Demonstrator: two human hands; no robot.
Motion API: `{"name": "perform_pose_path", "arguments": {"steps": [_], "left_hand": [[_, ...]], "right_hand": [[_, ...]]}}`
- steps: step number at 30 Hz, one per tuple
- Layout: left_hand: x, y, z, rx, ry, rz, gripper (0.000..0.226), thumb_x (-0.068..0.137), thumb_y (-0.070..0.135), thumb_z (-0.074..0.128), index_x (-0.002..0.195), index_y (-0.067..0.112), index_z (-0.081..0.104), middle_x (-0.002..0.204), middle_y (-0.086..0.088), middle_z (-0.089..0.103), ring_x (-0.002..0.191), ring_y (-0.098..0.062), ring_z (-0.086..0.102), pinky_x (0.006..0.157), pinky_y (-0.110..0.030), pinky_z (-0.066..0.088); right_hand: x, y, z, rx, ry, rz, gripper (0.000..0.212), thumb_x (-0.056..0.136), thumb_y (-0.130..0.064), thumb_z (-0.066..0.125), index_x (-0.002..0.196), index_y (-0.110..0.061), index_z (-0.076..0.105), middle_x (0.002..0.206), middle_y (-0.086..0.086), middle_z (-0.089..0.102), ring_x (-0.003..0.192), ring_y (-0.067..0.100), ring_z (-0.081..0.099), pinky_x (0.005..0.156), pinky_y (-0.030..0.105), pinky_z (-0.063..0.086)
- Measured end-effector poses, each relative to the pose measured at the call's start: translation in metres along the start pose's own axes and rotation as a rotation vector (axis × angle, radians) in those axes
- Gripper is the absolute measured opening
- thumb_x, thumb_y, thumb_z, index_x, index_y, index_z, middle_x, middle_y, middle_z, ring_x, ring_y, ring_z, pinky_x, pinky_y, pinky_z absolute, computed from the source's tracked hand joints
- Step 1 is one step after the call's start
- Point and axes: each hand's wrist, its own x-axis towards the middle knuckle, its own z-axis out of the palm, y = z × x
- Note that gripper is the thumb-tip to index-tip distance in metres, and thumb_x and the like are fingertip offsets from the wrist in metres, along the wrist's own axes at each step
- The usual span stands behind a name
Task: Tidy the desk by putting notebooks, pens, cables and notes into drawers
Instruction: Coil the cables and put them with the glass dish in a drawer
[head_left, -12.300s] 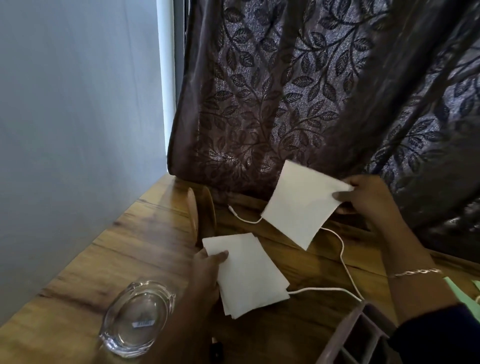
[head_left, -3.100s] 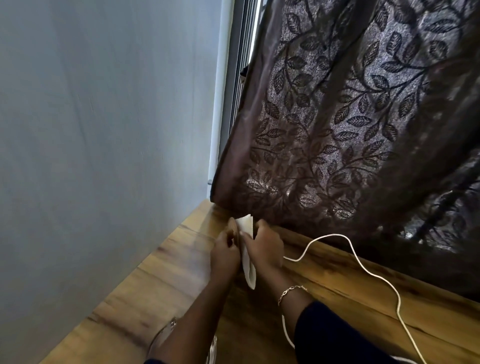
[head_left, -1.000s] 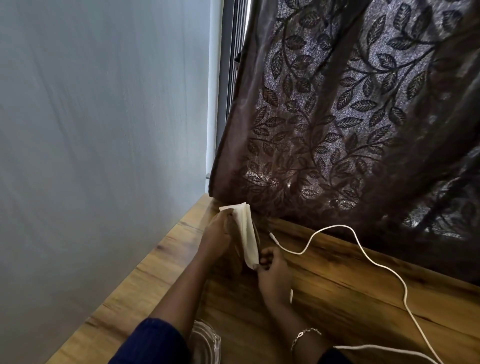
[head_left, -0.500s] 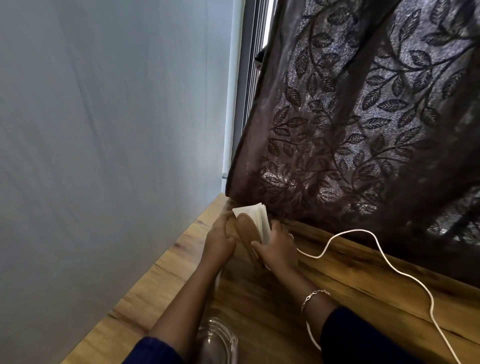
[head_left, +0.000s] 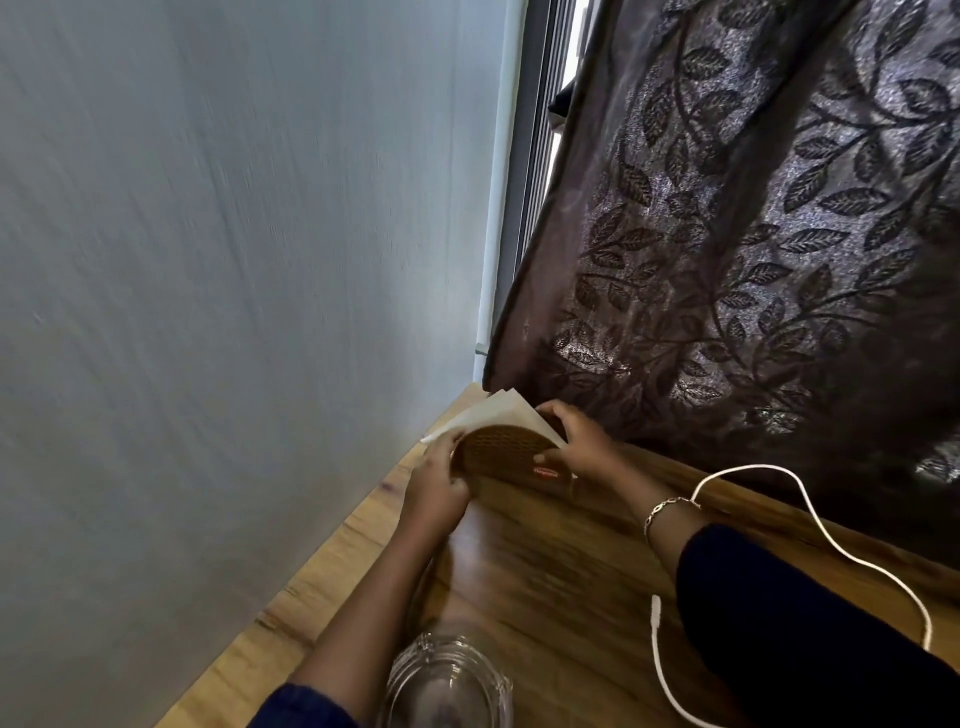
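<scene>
A brown semicircular napkin holder (head_left: 506, 451) with a perforated face stands at the far corner of the wooden desk (head_left: 550, 577). White paper notes (head_left: 493, 410) stick up out of it. My left hand (head_left: 434, 486) grips the holder's left edge, fingers curled round it. My right hand (head_left: 576, 441) holds the right end, thumb on the front face and fingers behind the papers. A white cable (head_left: 810, 525) loops over the desk to the right, its plug end (head_left: 655, 610) lying beside my right sleeve.
A clear glass ashtray (head_left: 449, 686) sits at the near edge under my left forearm. A grey wall (head_left: 234, 312) bounds the desk on the left. A dark leaf-patterned curtain (head_left: 753, 234) hangs along the back.
The holder has turned so its perforated face shows toward me. My right hand has shifted from the front to the holder's right end. The view swung left and closer.
</scene>
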Motion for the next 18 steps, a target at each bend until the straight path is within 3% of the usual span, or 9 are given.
{"name": "perform_pose_path", "arguments": {"steps": [8, 13, 16, 18], "left_hand": [[-0.005, 0.0, 0.003, 0.045, -0.024, -0.015, 0.063, 0.082, -0.011, 0.043, 0.139, 0.014, 0.039, 0.14, -0.007, 0.046, 0.126, -0.021, 0.044, 0.093, -0.016, 0.032], [-0.022, 0.017, 0.011, 0.052, 0.001, 0.033, 0.058, 0.082, -0.01, 0.044, 0.137, 0.009, 0.042, 0.135, -0.011, 0.05, 0.119, -0.027, 0.05, 0.101, -0.036, 0.041], [-0.038, 0.028, 0.023, 0.048, -0.03, 0.022, 0.056, 0.082, -0.006, 0.048, 0.136, 0.008, 0.042, 0.125, -0.017, 0.055, 0.11, -0.035, 0.054, 0.094, -0.045, 0.047], [-0.054, 0.037, 0.033, 0.029, -0.074, 0.023, 0.054, 0.082, -0.003, 0.052, 0.134, 0.008, 0.043, 0.123, -0.015, 0.055, 0.109, -0.032, 0.056, 0.093, -0.044, 0.047]], "right_hand": [[-0.007, 0.004, -0.001, 0.05, 0.011, -0.02, 0.073, 0.07, -0.003, 0.077, 0.134, -0.008, 0.042, 0.134, 0.011, 0.047, 0.126, 0.024, 0.044, 0.101, 0.027, 0.034], [-0.046, 0.009, -0.025, 0.061, 0.131, -0.019, 0.068, 0.074, -0.009, 0.074, 0.134, -0.01, 0.043, 0.133, 0.012, 0.048, 0.124, 0.022, 0.046, 0.099, 0.028, 0.036], [-0.079, 0.015, -0.041, 0.039, 0.161, -0.009, 0.058, 0.076, -0.009, 0.073, 0.129, -0.009, 0.048, 0.125, 0.01, 0.054, 0.118, 0.02, 0.05, 0.09, 0.02, 0.036], [-0.103, 0.023, -0.053, 0.048, 0.182, -0.009, 0.053, 0.075, -0.007, 0.073, 0.124, -0.007, 0.052, 0.118, 0.012, 0.057, 0.112, 0.022, 0.054, 0.083, 0.016, 0.037]]}}
